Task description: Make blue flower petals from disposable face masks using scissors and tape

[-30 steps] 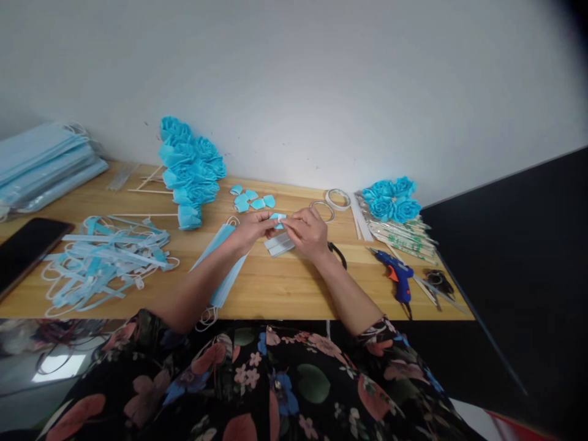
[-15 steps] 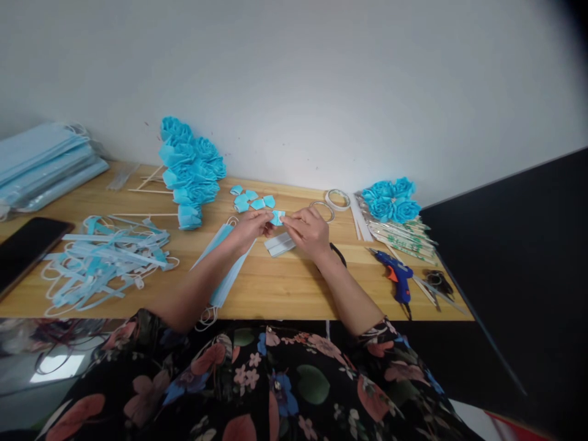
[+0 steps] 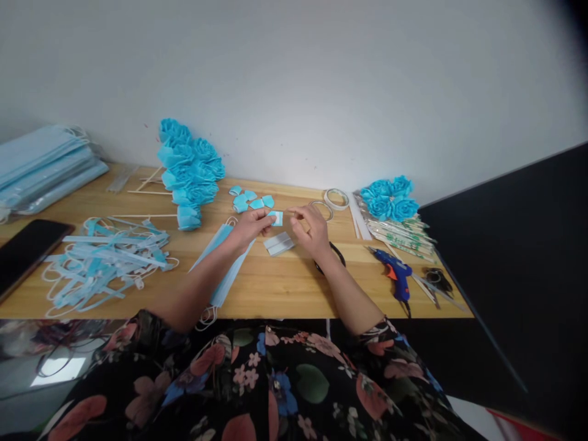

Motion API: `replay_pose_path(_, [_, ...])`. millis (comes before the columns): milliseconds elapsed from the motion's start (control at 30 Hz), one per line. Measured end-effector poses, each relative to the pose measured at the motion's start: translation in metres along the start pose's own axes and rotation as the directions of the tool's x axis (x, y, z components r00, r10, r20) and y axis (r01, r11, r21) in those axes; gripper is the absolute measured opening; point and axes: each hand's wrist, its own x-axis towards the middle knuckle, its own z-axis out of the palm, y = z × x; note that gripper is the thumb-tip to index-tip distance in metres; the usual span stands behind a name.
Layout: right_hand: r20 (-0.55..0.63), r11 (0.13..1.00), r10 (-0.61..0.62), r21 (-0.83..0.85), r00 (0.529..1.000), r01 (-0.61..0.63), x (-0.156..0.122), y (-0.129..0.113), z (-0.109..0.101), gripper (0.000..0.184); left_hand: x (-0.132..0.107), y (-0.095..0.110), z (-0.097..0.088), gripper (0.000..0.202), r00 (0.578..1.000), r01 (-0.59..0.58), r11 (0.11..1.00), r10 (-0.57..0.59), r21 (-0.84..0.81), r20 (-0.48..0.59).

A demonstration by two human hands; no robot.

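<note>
1. The left hand point(image 3: 252, 229) pinches a small blue piece point(image 3: 278, 218) with white on it, over the middle of the table point(image 3: 275, 288). Its fingers hide the left part of the piece.
2. The right hand point(image 3: 311, 233) is just right of the piece, with its fingers bent. I cannot tell if it holds anything tiny.
3. The right arm covers part of a black thing point(image 3: 340, 253), so I cannot tell what it is.
4. The left arm lies across a blue mask point(image 3: 227, 285) and hides its middle.
5. A gray folded strip point(image 3: 278, 244) lies near the hands, between the arms.
6. The phone point(image 3: 30, 248) and the pack of masks point(image 3: 46, 162) are cut off at the left edge.
7. Far from the body are blue cut bits point(image 3: 241, 203) and, to their left, blue flowers point(image 3: 190, 168).
8. On the right is a blue glue gun point(image 3: 399, 274). The dark things point(image 3: 438, 280) beside it are hard to make out.
</note>
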Motion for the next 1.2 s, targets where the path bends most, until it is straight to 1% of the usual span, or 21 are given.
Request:
replay_pose_path(233, [0.089, 0.997, 0.074, 0.001, 0.993, -0.075, 0.0, 0.001, 0.004, 0.011, 0.0, 0.001, 0.003, 0.03, 0.988, -0.126, 0.973, 0.105, 0.195, 0.116])
replay_pose_path(300, [0.079, 0.995, 0.093, 0.013, 0.993, -0.095, 0.0, 0.001, 0.006, 0.008, -0.001, 0.001, 0.004, 0.029, 0.985, -0.139, 0.968, 0.113, 0.211, 0.129])
replay_pose_path(400, [0.022, 0.991, 0.114, 0.063, 0.993, -0.115, 0.0, 0.001, 0.007, 0.005, -0.001, 0.0, 0.005, 0.029, 0.987, -0.132, 0.965, 0.106, 0.226, 0.122])
replay_pose_path(500, [-0.007, 0.981, 0.169, 0.097, 0.986, -0.168, 0.0, 0.002, 0.007, 0.004, -0.001, -0.002, 0.005, 0.032, 0.991, -0.115, 0.973, 0.099, 0.199, 0.087])
replay_pose_path(633, [-0.014, 0.963, 0.237, 0.138, 0.971, -0.233, -0.001, 0.003, 0.008, 0.006, 0.0, 0.0, 0.004, 0.027, 0.994, -0.111, 0.992, 0.11, 0.059, 0.03])
replay_pose_path(767, [0.039, 0.924, 0.286, 0.254, 0.957, -0.286, -0.001, 0.006, 0.007, 0.014, 0.0, 0.004, 0.003, 0.026, 0.992, -0.126, 0.992, 0.126, 0.014, -0.014])
replay_pose_path(900, [0.1, 0.809, 0.414, 0.415, 0.905, -0.416, -0.003, 0.011, 0.008, 0.026, 0.0, 0.003, 0.001, 0.027, 0.992, -0.118, 0.993, 0.119, 0.028, -0.029])
replay_pose_path(967, [0.115, 0.775, 0.44, 0.452, 0.89, -0.442, -0.005, 0.013, 0.009, 0.033, 0.001, 0.001, 0.002, 0.027, 0.993, -0.11, 0.993, 0.111, 0.046, -0.03])
replay_pose_path(1067, [0.118, 0.778, 0.42, 0.463, 0.9, -0.424, -0.006, 0.013, 0.012, 0.043, 0.001, 0.0, 0.003, 0.025, 0.995, -0.096, 0.993, 0.099, 0.075, -0.032])
replay_pose_path(1200, [0.075, 0.837, 0.357, 0.418, 0.931, -0.354, -0.006, 0.014, 0.016, 0.06, 0.001, -0.001, 0.004, 0.021, 0.995, -0.1, 0.989, 0.103, 0.104, -0.018])
